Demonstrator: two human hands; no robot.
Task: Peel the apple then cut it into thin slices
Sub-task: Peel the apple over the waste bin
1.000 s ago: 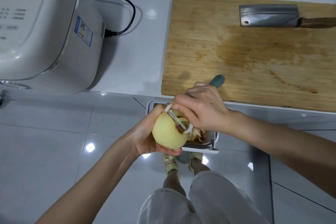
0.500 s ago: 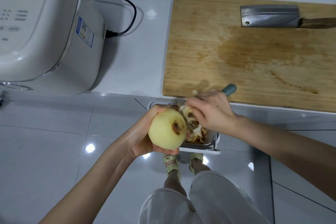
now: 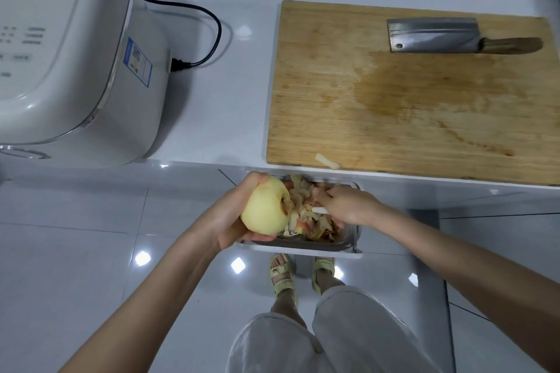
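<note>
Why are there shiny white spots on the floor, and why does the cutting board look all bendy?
Head view: the white spots are light glare on the glossy floor, with another on the counter. Head view: the wide-angle lens bows the cutting board edges. Head view: the white appliance throws a soft shadow rightwards; the apple in the left hand shows no glare.

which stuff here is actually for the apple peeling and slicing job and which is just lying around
For the job: apple in left hand; peeler in right hand; scrap bin with peels; cutting board; cleaver.
Lying about: rice cooker; its power cord; stray apple scrap on the board edge.
</note>
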